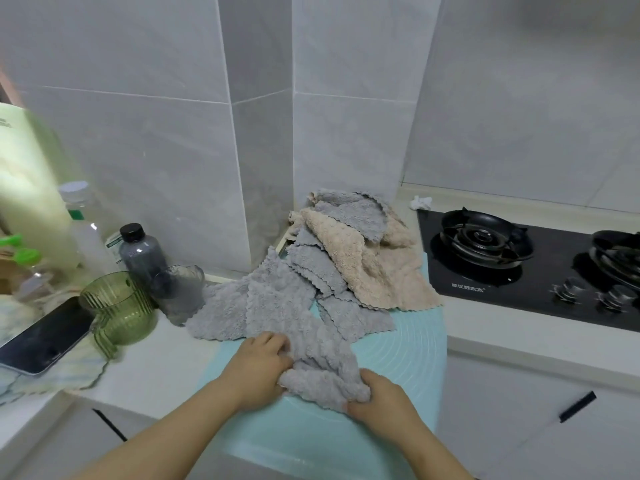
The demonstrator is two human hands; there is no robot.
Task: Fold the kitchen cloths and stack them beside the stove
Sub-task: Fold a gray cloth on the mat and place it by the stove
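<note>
1. Showing the head view: one grey cloth (322,355) lies bunched on the near part of a teal mat (412,344). Its far end reaches the heap of cloths (349,258), which is piled in the wall corner just beside the stove (519,261).
2. Placement: the mat offers a flat bed for folding, and the heap sits close to where the stack belongs.
3. Left hand (258,370): palm down, with the forearm entering from below. The fingers are curled into the cloth's left side and grip a fold.
4. Right hand (384,398): low at the counter's edge, with fingers and thumb closed round the cloth's near right corner.
5. Judgement: both hands appear to be seeking edges to spread the cloth. No folded stack is visible, so the task seems barely begun.
6. Periphery: a green cup (117,310) and a phone (45,337) stand well apart to the left.
</note>
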